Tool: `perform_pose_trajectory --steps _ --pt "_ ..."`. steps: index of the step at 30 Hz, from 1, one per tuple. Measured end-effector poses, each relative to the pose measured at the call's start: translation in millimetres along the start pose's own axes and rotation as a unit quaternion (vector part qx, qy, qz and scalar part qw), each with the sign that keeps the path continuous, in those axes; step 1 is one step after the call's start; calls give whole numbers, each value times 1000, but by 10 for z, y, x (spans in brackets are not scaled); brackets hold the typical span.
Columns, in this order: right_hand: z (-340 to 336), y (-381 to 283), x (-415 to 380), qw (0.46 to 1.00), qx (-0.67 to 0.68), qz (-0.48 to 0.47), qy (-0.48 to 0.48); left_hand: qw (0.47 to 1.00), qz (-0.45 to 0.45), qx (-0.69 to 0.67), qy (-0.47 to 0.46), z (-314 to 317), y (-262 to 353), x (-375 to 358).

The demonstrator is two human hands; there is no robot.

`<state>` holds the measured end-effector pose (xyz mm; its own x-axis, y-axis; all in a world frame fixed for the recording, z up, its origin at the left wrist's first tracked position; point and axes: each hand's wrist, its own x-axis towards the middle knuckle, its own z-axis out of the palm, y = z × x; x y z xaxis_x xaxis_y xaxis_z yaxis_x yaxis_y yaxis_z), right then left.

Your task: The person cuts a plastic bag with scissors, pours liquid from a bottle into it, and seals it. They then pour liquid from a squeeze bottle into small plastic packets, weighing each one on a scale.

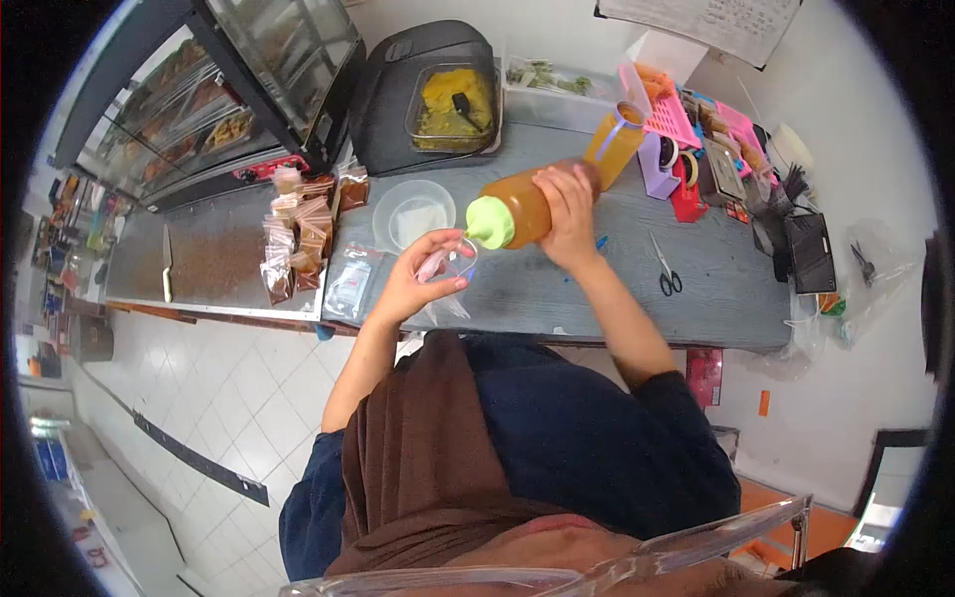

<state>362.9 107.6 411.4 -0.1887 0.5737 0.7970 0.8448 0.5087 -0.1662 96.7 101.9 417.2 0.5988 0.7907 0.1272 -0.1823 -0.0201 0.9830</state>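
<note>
- Your right hand (pixel 567 214) grips the tilted bottle (pixel 521 204) over the counter (pixel 537 298); your left hand (pixel 413 284) pinches a clear bag (pixel 462 265) by its nozzle (pixel 476 236).
- Filling seems underway; the next move calls for steady squeezing.

R hand (pixel 567 214) has the amber squeeze bottle (pixel 525 204) tipped over, green cap (pixel 490 222) pointing L, nozzle right at the mouth of a small clear bag (pixel 438 264) in the L hand (pixel 403 287); can't tell if it's inside! All above the grey bench (pixel 527 313), near the front edge. 1 clear bowl (pixel 382 219) just past L hand, twd. left edge; 1 tall container (pixel 615 149) w/ amber contents nr. back edge; 1 pr. scissors (pixel 668 281) nr. front right corner.
</note>
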Motion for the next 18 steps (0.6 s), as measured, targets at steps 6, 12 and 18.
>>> perform_pose_trajectory --steps 6,12,18 --pt "-348 -8 477 967 -135 -216 1 997 -28 -64 -27 -50 65 -12" --pt "-551 -57 812 941 -163 -296 -19 985 -63 -153 -42 -96 59 34" --pt "-608 -108 949 935 -162 -316 -19 980 -55 -182 -52 -149 39 84"
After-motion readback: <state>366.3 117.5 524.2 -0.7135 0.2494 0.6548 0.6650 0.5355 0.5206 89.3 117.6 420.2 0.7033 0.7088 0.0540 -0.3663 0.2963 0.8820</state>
